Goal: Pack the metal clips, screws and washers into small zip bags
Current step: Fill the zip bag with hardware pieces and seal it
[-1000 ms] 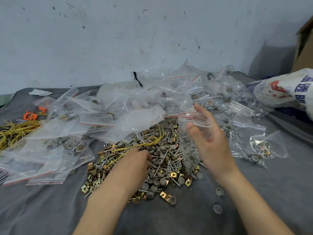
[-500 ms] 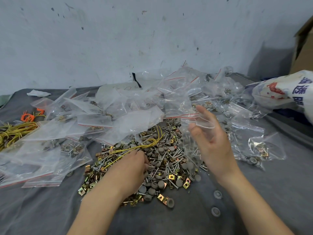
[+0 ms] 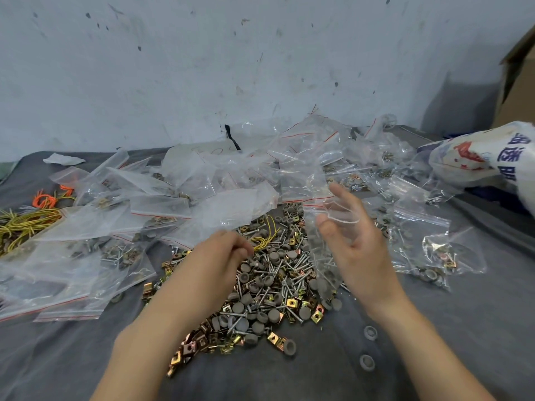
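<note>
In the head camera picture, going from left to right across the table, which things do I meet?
Yellow wires → left hand → right hand, holding a clear zip bag → printed white sack.

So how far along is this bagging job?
Many filled bags already lie heaped behind and beside. The right hand holds an open bag, partly filled; the left hand pinches its fingers together over the loose pile. That pile of screws, clips and washers is large, so plenty remains.

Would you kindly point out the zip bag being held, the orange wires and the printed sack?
zip bag [image 3: 320, 261], head view, its clear lower body.
orange wires [image 3: 43, 200], head view, middle of the tangle.
printed sack [image 3: 469, 162], head view, its white printed side.
</note>
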The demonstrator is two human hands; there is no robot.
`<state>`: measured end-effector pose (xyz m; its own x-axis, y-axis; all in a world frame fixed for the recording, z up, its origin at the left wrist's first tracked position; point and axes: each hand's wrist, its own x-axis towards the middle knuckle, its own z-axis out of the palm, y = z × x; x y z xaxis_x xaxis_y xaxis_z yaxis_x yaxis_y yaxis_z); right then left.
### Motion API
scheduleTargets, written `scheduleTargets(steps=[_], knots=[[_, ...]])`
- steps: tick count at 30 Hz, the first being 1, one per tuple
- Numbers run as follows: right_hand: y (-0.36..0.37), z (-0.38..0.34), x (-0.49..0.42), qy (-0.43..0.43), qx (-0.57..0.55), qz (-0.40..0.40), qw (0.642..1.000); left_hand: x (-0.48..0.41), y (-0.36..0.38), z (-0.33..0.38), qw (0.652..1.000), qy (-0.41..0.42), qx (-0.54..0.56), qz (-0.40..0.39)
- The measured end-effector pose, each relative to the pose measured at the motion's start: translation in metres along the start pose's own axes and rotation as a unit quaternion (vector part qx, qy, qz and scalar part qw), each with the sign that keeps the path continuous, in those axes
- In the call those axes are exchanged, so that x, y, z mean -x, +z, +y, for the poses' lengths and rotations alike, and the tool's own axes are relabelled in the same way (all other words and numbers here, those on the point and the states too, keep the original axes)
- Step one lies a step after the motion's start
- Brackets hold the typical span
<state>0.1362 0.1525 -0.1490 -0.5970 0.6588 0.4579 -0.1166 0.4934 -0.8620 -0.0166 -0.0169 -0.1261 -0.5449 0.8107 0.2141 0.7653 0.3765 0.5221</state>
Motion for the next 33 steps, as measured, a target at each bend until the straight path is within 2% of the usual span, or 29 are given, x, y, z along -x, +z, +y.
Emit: scheduleTargets(steps=[5,10,19,22,25,29,33], knots=[[0.004,-0.002,0.003,-0.012,0.033,-0.021,0.999,0.001,-0.015,0.027,0.984,0.046,0.119,0.122],[0.010,-0.002,0.008,-0.044,0.107,-0.069,0.991,0.002,-0.024,0.050,0.965,0.093,0.172,0.174],[0.019,-0.004,0.011,-0.058,0.136,-0.109,0.983,-0.003,-0.012,0.049,0.974,0.105,0.146,0.135],[0.018,-0.003,0.011,-0.053,0.132,-0.110,0.984,-0.004,-0.009,0.042,0.978,0.087,0.157,0.103],[0.016,-0.003,0.010,-0.052,0.135,-0.104,0.984,-0.003,-0.011,0.030,0.979,0.047,0.171,0.104],[0.011,-0.003,0.010,-0.056,0.123,-0.093,0.987,0.001,-0.013,0.010,0.991,-0.009,0.109,0.076],[0.008,-0.001,0.008,-0.041,0.091,-0.069,0.993,0.006,-0.005,-0.004,0.999,-0.036,0.005,-0.007]])
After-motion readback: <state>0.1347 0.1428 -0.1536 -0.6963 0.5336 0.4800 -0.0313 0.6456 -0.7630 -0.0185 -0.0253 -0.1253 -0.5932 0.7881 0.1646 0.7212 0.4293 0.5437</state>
